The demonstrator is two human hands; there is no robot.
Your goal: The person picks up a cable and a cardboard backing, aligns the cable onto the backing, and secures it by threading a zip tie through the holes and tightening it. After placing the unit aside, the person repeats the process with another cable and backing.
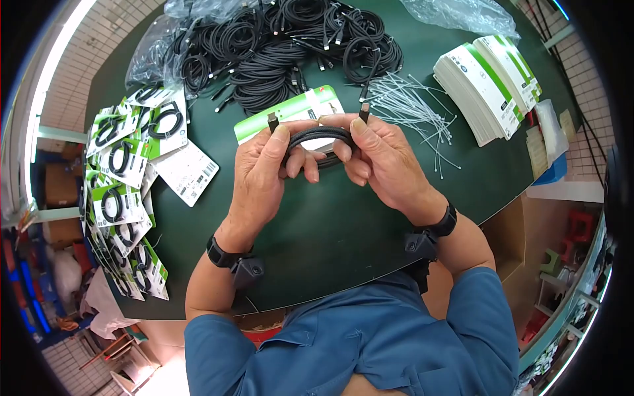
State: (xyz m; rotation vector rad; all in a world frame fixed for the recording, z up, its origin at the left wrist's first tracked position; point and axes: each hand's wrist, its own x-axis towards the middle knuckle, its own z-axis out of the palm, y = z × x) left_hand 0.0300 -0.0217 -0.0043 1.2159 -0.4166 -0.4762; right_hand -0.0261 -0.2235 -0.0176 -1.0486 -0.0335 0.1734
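Both hands hold one coiled black cable above the dark green table. My left hand grips the coil's left side, thumb and fingers closed on it, with a connector sticking up beside the thumb. On the other side my right hand pinches the coil, and a second connector points up above its thumb. Just behind the hands lies a green and white card, partly covered by them. White cable ties are spread in a loose pile to the right of the card.
A heap of coiled black cables lies at the back with clear plastic bags. Carded cables pile up on the left, beside a white card. Stacks of cards stand at the right, near a blue container.
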